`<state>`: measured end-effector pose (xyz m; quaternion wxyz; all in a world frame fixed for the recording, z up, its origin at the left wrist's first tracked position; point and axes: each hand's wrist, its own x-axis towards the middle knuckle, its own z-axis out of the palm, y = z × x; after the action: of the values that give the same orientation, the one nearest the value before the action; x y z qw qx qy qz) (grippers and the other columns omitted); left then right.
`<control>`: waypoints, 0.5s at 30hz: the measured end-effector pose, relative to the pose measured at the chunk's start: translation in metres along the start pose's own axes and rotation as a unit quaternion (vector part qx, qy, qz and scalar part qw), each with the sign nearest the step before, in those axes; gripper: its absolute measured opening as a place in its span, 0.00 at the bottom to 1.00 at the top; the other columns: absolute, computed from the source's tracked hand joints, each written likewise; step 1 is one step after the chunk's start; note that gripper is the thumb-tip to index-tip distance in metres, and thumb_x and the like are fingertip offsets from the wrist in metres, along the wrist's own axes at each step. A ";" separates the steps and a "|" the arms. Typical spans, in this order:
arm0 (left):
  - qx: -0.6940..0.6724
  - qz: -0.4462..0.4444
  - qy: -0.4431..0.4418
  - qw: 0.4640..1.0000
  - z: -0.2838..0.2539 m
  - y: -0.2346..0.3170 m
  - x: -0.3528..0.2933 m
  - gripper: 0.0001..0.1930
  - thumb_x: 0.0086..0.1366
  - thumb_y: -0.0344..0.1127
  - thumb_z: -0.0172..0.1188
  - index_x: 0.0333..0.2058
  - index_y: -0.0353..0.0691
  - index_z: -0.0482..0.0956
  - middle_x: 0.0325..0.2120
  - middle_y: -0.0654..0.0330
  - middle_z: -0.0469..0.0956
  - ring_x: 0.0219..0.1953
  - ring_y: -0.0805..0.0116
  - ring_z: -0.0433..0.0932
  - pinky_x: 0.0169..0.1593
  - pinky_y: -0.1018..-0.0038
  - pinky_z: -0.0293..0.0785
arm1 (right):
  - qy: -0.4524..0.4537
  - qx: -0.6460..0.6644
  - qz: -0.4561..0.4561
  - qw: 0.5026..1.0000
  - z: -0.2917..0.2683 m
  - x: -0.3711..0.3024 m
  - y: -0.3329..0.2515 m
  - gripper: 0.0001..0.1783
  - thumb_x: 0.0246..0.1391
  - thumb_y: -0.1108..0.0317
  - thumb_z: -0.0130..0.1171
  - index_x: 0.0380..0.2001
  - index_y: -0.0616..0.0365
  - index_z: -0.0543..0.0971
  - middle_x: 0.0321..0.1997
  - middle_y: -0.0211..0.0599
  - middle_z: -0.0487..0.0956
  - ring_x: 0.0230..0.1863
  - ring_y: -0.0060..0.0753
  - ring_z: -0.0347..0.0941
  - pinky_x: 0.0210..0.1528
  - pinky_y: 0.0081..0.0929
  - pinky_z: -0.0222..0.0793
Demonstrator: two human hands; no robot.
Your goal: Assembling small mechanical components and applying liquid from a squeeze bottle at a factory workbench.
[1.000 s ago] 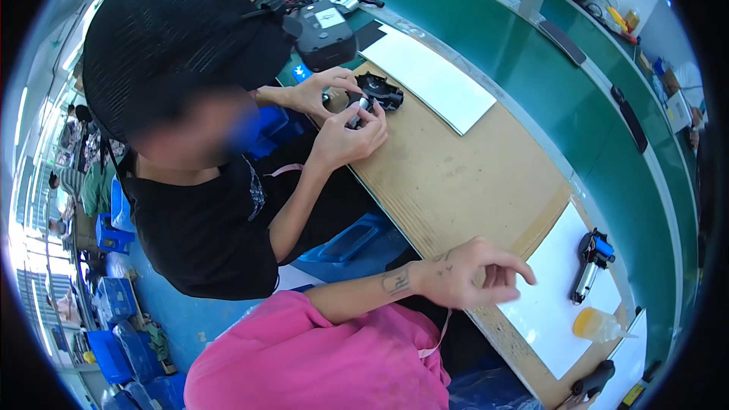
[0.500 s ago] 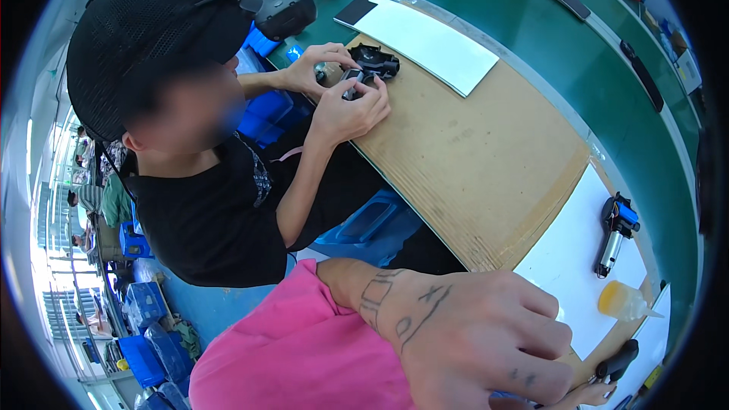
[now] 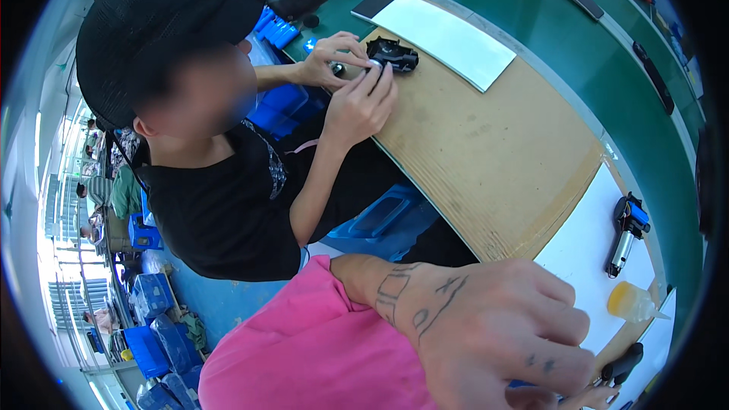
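My left hand (image 3: 501, 326), in a pink sleeve (image 3: 326, 349), reaches across the lower middle, its back up and marked with drawn lines. Its fingers curl downward, closed round something mostly hidden; a bit of blue shows beneath them. At the bottom edge, a small part of what seems to be my right hand (image 3: 592, 398) shows, its grip cut off by the frame. Just above those fingers lies a black handle-like part (image 3: 623, 362). Farther up, on a white sheet (image 3: 585, 220), rest a motor assembly (image 3: 629, 234) with a silver cylinder and blue part, and a yellow-topped squeeze bottle (image 3: 635, 301).
To the left a co-worker in a black cap (image 3: 167, 23) handles a small silver part beside a black housing (image 3: 392, 55). Brown cardboard (image 3: 486, 152) covers the bench, with a white board (image 3: 448, 38) behind. A blue stool (image 3: 387, 212) stands below the bench edge.
The view has shifted slightly, so the bench things appear farther right. My left hand stays curled, sitting a little to the right. The co-worker's fingers have moved round the small part.
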<state>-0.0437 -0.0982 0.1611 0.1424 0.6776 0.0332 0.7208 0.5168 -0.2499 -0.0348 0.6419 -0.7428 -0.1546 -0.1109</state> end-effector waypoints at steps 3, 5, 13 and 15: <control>0.022 0.009 -0.006 1.000 -0.006 -0.003 0.014 0.09 0.57 0.20 0.65 0.31 0.46 0.80 0.33 0.56 0.82 0.18 0.71 0.70 0.18 0.78 0.60 | 0.004 -0.004 0.000 1.000 -0.001 0.001 -0.004 0.25 0.64 0.60 0.62 0.57 0.65 0.73 0.47 0.54 0.78 0.40 0.49 0.80 0.38 0.44 0.82; -0.020 -0.014 -0.029 0.999 -0.007 0.003 0.021 0.08 0.55 0.20 0.66 0.31 0.43 0.81 0.32 0.54 0.83 0.17 0.70 0.70 0.18 0.76 0.61 | 0.013 -0.005 -0.001 1.000 -0.001 0.000 -0.008 0.25 0.64 0.60 0.62 0.57 0.65 0.73 0.47 0.54 0.78 0.40 0.49 0.80 0.37 0.44 0.82; -0.103 -0.188 0.085 0.973 -0.025 0.015 0.012 0.02 0.56 0.25 0.67 0.29 0.37 0.85 0.32 0.49 0.85 0.26 0.63 0.80 0.25 0.73 0.72 | 0.033 0.012 -0.015 0.999 -0.006 0.011 0.006 0.26 0.65 0.58 0.62 0.59 0.63 0.72 0.49 0.56 0.77 0.41 0.50 0.81 0.35 0.43 0.83; -0.049 -0.072 0.007 0.996 -0.016 0.003 0.002 0.03 0.59 0.27 0.66 0.29 0.44 0.84 0.37 0.51 0.84 0.25 0.64 0.77 0.26 0.72 0.72 | 0.041 0.031 -0.003 0.999 -0.001 0.008 0.013 0.26 0.65 0.58 0.62 0.59 0.62 0.72 0.49 0.57 0.77 0.42 0.52 0.80 0.35 0.46 0.83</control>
<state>-0.0601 -0.0981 0.1624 0.2266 0.6608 0.0473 0.7139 0.5288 -0.2518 -0.0433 0.6700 -0.7169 -0.1341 -0.1386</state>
